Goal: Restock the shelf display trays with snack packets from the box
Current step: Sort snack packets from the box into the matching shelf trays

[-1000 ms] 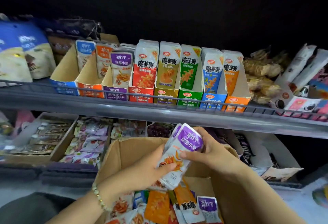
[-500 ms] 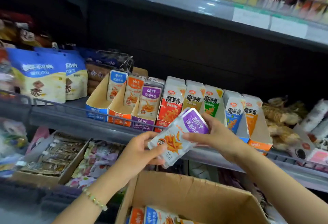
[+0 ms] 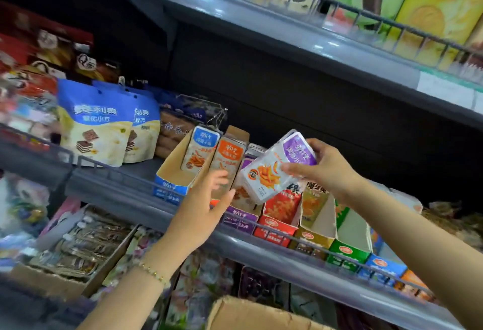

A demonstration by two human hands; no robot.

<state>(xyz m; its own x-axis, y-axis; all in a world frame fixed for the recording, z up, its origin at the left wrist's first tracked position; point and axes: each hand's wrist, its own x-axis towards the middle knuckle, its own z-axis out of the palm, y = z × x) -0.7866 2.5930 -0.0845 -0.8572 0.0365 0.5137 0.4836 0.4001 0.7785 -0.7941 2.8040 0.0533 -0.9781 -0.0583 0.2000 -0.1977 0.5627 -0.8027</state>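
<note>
one stack of purple packets, held just above its tray

a few purple-topped fish-snack packets (image 3: pixel 274 173) are pinched as a tilted stack in the right hand (image 3: pixel 326 173), thumb across the front face and fingers over the top edge. the stack hangs just above the purple display tray (image 3: pixel 239 218), which lies at about seven o'clock from it. the left hand (image 3: pixel 203 209) is spread and holds nothing. its fingers are at the seam between the orange-topped packets (image 3: pixel 230 154) and the purple tray, and blur hides whether they touch. the cardboard box (image 3: pixel 251 314) shows only its rim, at six o'clock in the view. to do this step well, i judge: turn the stack upright with faces forward, lead with the bottom edge behind the tray's front lip, and let the free hand press the packets already there toward twelve o'clock so the new ones slide in without buckling.
</note>
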